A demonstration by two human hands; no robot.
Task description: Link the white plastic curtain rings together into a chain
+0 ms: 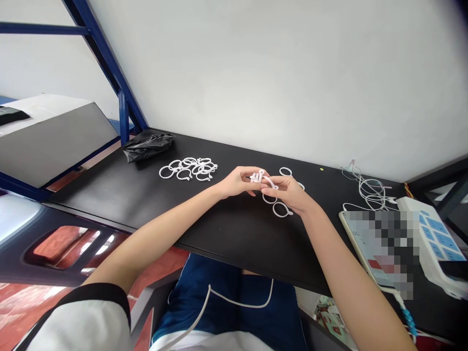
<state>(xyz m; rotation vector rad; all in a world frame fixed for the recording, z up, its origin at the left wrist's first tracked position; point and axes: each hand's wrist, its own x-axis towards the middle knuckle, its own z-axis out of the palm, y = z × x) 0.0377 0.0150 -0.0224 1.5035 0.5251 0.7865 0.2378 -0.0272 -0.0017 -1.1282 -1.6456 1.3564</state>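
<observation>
Above the black table, my left hand (239, 182) and my right hand (288, 191) are close together, fingers pinched around white plastic. Between them is a white curtain ring (271, 183), seen edge-on, with a small eyelet near the left fingertips. Small white prongs show at my left fingers; whether they belong to the same ring I cannot tell. Beneath and beside my right hand lie several more rings, among them a loose ring (281, 209) nearer to me. To the left of my hands, a pile of white curtain rings (190, 168) lies flat, overlapping.
A crumpled black plastic bag (148, 147) lies at the table's back left. On the right are a phone (365, 248) with a cable, a white power strip (435, 243) and a tangle of white wires (373, 192). A wall borders the black table (234, 239) at the back.
</observation>
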